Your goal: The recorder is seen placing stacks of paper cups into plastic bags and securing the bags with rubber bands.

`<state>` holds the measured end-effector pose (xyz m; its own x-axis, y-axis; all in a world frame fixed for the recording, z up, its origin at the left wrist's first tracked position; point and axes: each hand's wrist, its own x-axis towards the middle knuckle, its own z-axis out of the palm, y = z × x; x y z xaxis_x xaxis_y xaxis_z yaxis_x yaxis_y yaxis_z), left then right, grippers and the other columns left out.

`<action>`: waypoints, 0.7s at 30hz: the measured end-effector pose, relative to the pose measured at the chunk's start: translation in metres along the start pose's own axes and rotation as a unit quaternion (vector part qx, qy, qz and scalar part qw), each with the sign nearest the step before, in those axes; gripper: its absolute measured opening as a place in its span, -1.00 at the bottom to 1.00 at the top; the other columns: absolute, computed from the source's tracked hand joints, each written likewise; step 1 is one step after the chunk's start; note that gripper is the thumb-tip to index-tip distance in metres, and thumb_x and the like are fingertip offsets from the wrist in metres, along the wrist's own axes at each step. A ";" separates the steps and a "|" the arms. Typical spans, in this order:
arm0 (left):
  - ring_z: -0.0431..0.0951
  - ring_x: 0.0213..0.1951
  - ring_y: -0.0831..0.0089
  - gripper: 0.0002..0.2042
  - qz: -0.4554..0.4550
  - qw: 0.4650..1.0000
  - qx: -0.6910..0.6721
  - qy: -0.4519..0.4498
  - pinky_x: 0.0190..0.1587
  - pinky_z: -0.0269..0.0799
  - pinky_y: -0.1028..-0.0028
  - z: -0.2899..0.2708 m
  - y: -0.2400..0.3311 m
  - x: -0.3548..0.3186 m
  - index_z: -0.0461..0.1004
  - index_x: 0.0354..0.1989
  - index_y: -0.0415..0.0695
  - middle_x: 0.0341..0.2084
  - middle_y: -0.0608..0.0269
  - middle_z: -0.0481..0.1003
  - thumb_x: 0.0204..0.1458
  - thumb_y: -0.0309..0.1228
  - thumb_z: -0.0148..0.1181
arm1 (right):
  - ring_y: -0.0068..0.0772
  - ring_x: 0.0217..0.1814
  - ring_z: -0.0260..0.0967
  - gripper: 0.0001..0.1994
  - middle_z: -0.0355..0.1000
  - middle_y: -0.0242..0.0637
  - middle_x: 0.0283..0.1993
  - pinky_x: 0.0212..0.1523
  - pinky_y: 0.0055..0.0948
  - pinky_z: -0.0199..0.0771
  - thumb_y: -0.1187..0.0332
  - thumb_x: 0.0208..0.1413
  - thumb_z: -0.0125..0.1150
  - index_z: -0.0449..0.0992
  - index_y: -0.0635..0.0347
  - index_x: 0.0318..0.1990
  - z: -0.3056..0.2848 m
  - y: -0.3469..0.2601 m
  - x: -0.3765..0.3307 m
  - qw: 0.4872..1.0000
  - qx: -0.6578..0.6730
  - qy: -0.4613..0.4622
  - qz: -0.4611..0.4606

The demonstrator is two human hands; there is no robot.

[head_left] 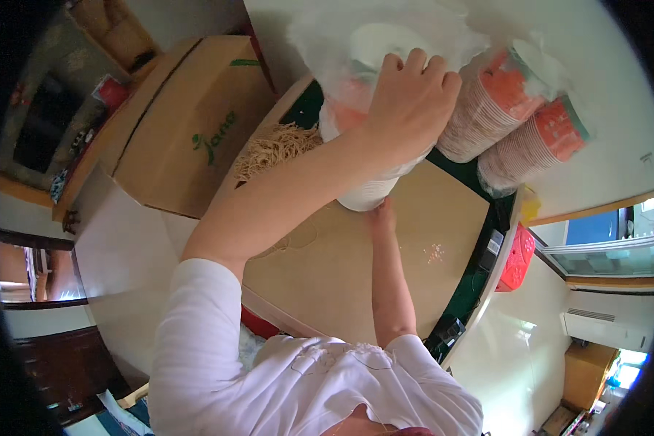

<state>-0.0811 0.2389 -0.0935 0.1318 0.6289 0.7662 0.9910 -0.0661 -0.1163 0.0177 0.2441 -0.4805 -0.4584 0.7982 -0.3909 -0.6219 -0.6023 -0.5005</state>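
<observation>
The left hand (410, 98) lies spread, fingers curled over the top of a plastic-wrapped stack of paper cups (363, 109) standing upright at the far edge of the brown bench (356, 269). The right hand (381, 216) touches the stack's base; its grip is mostly hidden, so I cannot tell how closed it is. Risk: the slick wrap may slip, tipping the stack onto the dry noodle nest (276, 149). Count: three wrapped cup stacks, two of them orange (516, 116); one cardboard box (189, 123)
</observation>
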 end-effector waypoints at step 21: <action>0.40 -0.07 0.09 -0.76 -0.317 0.918 -0.169 -0.166 -0.04 0.32 0.26 0.011 -0.060 -0.310 0.37 -0.11 -0.27 -0.16 0.00 0.41 0.02 -0.57 -0.05 | -0.07 -0.39 0.45 -0.86 0.44 -0.07 -0.44 -0.43 -0.25 0.42 0.47 -0.04 0.03 0.50 0.13 -0.32 -0.065 -0.133 -0.172 0.533 -0.811 -0.042 -0.237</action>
<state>-0.1821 0.0564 -0.3309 -0.4333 0.8213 0.3711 0.8237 0.1937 0.5329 0.2202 0.1860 -0.3969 -0.5631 0.8227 0.0776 0.6557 0.5020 -0.5640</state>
